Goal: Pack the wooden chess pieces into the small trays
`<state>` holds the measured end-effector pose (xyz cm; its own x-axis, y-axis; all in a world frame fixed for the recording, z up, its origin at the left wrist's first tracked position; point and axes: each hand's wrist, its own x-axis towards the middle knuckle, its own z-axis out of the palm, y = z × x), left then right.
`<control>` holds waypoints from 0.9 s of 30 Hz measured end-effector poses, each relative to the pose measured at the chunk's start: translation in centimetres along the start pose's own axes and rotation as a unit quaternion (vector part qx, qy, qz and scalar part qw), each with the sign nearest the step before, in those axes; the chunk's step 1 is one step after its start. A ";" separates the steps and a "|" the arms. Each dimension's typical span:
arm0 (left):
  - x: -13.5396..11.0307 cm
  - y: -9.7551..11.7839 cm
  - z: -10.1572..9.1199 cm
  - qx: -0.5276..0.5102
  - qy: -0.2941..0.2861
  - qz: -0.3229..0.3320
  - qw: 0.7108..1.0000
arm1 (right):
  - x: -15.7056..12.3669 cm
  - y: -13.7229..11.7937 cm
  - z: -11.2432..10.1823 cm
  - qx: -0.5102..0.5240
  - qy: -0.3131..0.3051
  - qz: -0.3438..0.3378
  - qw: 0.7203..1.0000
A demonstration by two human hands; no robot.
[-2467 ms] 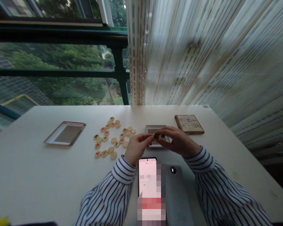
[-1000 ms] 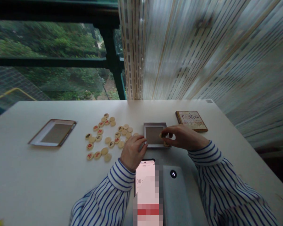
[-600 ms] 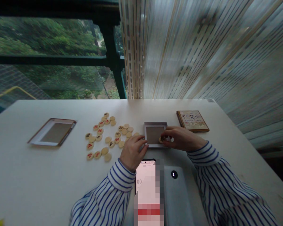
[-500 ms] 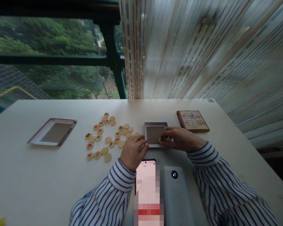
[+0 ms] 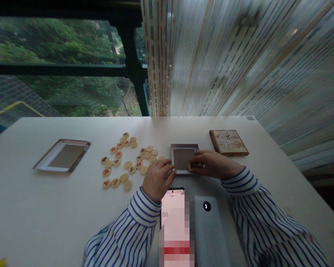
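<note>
Right hand (image 5: 214,164) pinches round piece (image 5: 190,168), open box (image 5: 182,158) below the grip. Left hand (image 5: 156,180), left of that grip, touches box edge, can't tell if clamped. Loose pieces (image 5: 124,178) lie farther left.

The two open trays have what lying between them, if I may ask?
In the head view, scattered round pieces and the left hand are between them.
</note>
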<state>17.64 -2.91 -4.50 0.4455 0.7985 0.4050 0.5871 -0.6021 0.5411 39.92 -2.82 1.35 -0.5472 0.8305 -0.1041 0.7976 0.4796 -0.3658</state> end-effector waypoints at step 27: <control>0.1 0.1 -0.1 0.005 0.002 0.008 1.000 | 0.1 -0.1 -0.3 -0.018 -0.027 -0.001 0.999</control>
<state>17.65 -2.91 -4.36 0.4520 0.7887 0.4166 0.5868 -0.6147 0.5271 39.90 -2.73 1.60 -0.5601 0.8141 -0.1533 0.8051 0.4913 -0.3324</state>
